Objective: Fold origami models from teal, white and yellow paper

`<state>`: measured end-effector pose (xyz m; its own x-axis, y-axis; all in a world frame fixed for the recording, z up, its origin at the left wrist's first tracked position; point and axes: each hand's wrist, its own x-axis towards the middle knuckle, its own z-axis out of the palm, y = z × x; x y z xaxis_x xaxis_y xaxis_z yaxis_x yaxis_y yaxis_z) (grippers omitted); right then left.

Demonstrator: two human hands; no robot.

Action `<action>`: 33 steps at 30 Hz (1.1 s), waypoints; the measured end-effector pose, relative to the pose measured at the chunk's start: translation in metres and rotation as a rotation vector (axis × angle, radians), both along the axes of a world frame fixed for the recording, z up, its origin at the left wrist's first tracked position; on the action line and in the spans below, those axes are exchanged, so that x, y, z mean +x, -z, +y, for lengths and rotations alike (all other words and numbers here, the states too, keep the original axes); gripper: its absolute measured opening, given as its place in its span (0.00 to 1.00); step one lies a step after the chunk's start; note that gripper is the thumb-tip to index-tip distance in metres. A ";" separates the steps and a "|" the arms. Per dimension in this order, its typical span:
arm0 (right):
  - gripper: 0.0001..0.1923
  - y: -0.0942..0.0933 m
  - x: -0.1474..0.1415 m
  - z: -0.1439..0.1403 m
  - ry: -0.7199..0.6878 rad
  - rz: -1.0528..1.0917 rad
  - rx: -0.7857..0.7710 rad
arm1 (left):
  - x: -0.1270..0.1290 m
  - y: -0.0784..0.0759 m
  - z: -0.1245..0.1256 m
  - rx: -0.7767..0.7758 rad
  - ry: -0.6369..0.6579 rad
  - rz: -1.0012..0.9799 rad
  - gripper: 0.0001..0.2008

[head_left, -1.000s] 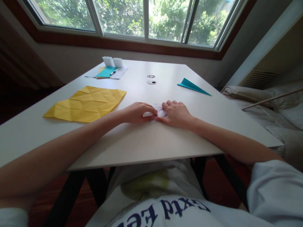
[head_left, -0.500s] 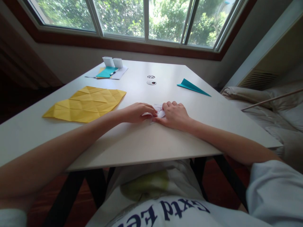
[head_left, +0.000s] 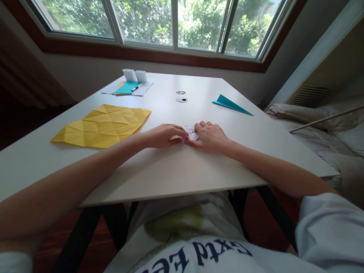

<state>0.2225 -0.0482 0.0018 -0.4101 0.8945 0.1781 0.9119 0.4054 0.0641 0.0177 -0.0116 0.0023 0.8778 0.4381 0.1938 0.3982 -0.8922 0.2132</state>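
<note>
- Left hand (head_left: 165, 135): palm down on the table, fingers curled and pinched onto the left part of the small white paper; closed on it.
- Right hand (head_left: 209, 137): palm down just right of the left hand, thumb and fingertips pressing the right part of the same paper; closed on it.
- Small white paper (head_left: 190, 133): folded piece lying flat on the table between the two hands, near the middle of the near half; mostly covered by the fingers, so its shape cannot be told.
- Table (head_left: 176, 170): white top, dark legs.
- Yellow sheet (head_left: 102, 125): large, creased in a grid of folds, flat on the left of the table, well apart from the hands.
- Teal folded paper (head_left: 231, 104): narrow pointed shape, far right of the table.
- Paper stack (head_left: 131, 87): teal and white sheets with a pen on top, far left; two small white boxes (head_left: 135, 75) just behind it.
- Two small round items (head_left: 181, 97): far centre of the table.
</note>
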 end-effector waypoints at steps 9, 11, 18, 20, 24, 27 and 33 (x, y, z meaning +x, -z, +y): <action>0.19 -0.003 0.018 0.015 -0.145 0.026 -0.078 | 0.002 -0.003 -0.005 -0.006 -0.027 0.029 0.15; 0.17 -0.003 0.020 0.017 -0.153 0.036 -0.100 | 0.002 -0.004 -0.006 -0.009 -0.026 0.033 0.15; 0.13 -0.001 0.023 0.020 -0.178 0.040 -0.093 | 0.001 -0.006 -0.007 -0.030 0.005 0.025 0.14; 0.13 0.000 0.024 0.020 -0.182 0.043 -0.086 | 0.001 -0.006 -0.007 -0.035 0.011 0.022 0.14; 0.13 0.002 0.023 0.020 -0.184 0.046 -0.064 | 0.002 -0.005 -0.007 -0.035 0.031 0.005 0.14; 0.13 0.003 0.024 0.020 -0.175 0.044 -0.052 | 0.002 -0.004 -0.007 -0.032 0.033 -0.005 0.13; 0.14 0.003 0.025 0.021 -0.168 0.029 -0.049 | 0.001 -0.002 -0.007 -0.021 0.026 -0.018 0.13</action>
